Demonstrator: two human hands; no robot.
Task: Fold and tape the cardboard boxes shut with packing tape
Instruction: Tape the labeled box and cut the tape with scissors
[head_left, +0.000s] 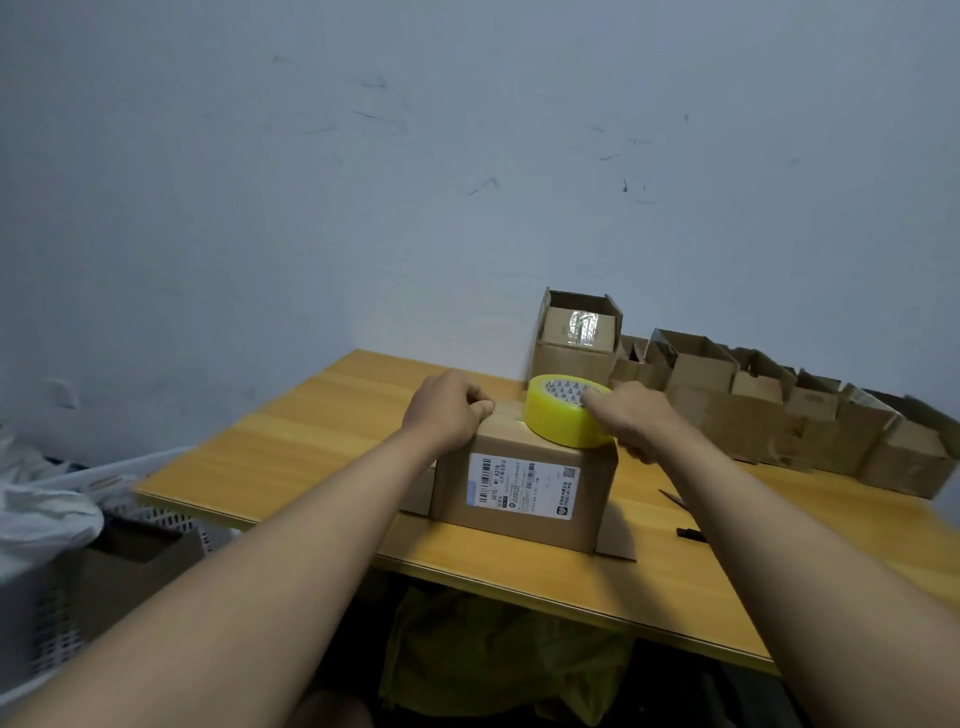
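Two bare forearms reach over the near edge of a yellow wooden table (291, 457) toward a cardboard box (524, 493) standing close to that edge, its white shipping label (522, 486) facing the camera. On the box's top, the left hand (449, 410) rests with its fingers curled in, pressing down near the seam between the flaps. Beside it, the right hand (636, 415) grips a roll of yellow packing tape (563, 415), a finger hooked into the core, the roll touching the box's top at its right side. Behind, against the marked wall, an open box (576, 338) stands on another, and a row of open boxes (779, 405) runs off to the right. White plastic crates (150, 514) sit below the table's left side.
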